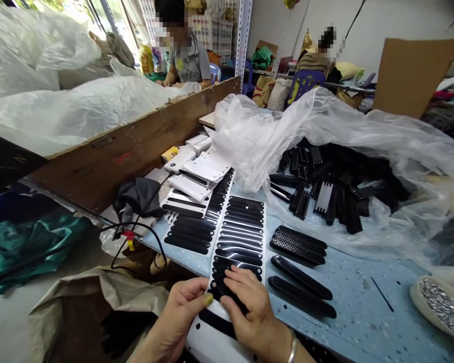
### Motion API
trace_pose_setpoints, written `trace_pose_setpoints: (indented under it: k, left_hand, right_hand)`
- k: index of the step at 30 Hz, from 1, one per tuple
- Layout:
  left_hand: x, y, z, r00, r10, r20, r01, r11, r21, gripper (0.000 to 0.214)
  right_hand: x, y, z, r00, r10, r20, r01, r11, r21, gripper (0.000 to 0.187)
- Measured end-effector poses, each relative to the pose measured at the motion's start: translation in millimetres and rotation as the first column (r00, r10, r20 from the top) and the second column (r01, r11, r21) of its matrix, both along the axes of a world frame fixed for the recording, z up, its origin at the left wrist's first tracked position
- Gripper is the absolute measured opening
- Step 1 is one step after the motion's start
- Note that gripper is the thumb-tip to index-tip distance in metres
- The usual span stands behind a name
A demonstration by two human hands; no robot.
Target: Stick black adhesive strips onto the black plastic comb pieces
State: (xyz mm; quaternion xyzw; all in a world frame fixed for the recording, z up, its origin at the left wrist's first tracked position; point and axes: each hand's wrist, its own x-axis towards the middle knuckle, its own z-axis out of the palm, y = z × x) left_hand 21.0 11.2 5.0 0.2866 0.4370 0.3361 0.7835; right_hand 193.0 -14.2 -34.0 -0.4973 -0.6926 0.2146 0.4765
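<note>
A long white backing sheet with rows of black strips (240,229) runs along the blue tabletop and curves over its front edge. My left hand (187,310) grips the left edge of this sheet between thumb and fingers. My right hand (251,302) lies on the black strips with its fingers stretched out and apart. To its right are two smooth black elongated pieces (302,287). Beyond them sit several black pieces with a mesh pattern (298,244), side by side. Whatever is under my right palm is hidden.
Clear plastic sheeting (272,136) partly covers a heap of black parts (325,186). White strip sheets (206,166) are piled at the back left by a wooden board (136,146). A bowl of small metal pieces (444,302) stands right. Two people (191,58) sit farther back.
</note>
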Motion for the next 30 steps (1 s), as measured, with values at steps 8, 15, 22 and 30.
trace_pose_setpoints:
  k: [8,15,22,30]
  left_hand:
    - [10.4,12.5,0.5,1.000,-0.010,0.017,0.010,1.000,-0.002,0.017]
    - [-1.2,6.8,-12.0,0.998,0.057,0.023,-0.054,0.994,-0.090,0.020]
    - [1.5,7.5,-5.7,0.996,0.092,0.009,-0.091,0.994,-0.057,0.027]
    - [2.0,9.9,-15.0,0.993,0.109,-0.037,-0.112,0.990,-0.087,0.030]
  right_hand:
    - [5.0,9.9,19.9,0.965,0.068,-0.254,-0.107,0.984,-0.144,0.024]
    - [-1.7,19.1,14.2,0.936,-0.101,-0.337,0.029,0.976,-0.214,0.024]
    - [-8.3,19.0,9.6,0.963,-0.022,-0.268,-0.009,0.994,-0.112,0.017]
    - [5.0,29.3,23.2,0.700,-0.282,-0.656,-0.020,0.911,-0.413,0.020]
